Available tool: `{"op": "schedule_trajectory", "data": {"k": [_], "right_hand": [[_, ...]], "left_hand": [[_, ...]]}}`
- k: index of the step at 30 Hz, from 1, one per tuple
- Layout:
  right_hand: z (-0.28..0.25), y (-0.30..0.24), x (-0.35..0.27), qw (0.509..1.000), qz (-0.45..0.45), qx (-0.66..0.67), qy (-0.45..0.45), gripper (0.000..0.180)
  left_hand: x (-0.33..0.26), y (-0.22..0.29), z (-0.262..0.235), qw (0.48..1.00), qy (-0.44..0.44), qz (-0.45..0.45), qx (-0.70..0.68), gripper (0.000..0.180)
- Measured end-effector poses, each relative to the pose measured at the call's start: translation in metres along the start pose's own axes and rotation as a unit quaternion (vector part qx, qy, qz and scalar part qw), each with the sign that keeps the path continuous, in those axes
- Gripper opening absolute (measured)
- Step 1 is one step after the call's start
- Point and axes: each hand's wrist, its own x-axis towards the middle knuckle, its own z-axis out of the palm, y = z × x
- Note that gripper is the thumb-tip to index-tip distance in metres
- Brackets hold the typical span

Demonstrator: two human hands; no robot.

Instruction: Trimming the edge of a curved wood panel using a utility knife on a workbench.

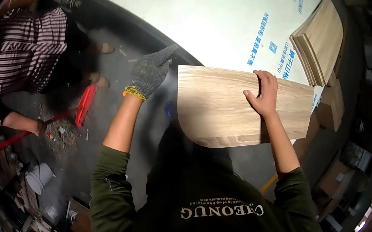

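A pale wood-grain board with one rounded corner lies in front of me, its left part jutting past the edge of the large white sheet. My right hand is bare and holds this board near its middle. Its thumb rests on the top face, and the fingers reach the far edge, where their tips are partly hidden. My left hand wears a dark grey knitted glove with a yellow cuff. It is off the board, beyond its left end, with fingers stretched toward the sheet's edge and nothing visible in them.
The white sheet carries blue print. A stack of similar boards lies on its right side, above cardboard boxes. At left, a person in a striped shirt holds a red-handled broom beside swept debris and a white bucket.
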Motion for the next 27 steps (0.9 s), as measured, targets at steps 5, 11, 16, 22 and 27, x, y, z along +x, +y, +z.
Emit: {"op": "schedule_trajectory", "data": {"k": [5, 11, 16, 22, 27], "right_hand": [[-0.002, 0.0, -0.001, 0.999, -0.037, -0.017, 0.014, 0.063], [0.002, 0.003, -0.001, 1.0, -0.019, -0.02, -0.003, 0.063], [0.003, 0.005, -0.001, 1.0, -0.003, -0.027, -0.007, 0.064], [0.003, 0.006, -0.002, 1.0, 0.0, -0.02, -0.004, 0.064], [0.004, 0.005, -0.003, 1.0, 0.005, -0.027, -0.004, 0.063]], "left_hand": [[-0.018, -0.005, 0.018, 0.996, -0.002, -0.017, -0.093, 0.037], [-0.022, -0.001, 0.04, 0.993, 0.057, 0.026, -0.097, 0.035], [-0.033, 0.0, 0.043, 0.994, 0.056, 0.085, 0.026, 0.036], [-0.044, 0.003, 0.029, 0.982, 0.061, 0.159, 0.076, 0.038], [-0.036, 0.014, 0.031, 0.974, 0.137, 0.18, 0.026, 0.032]]}}
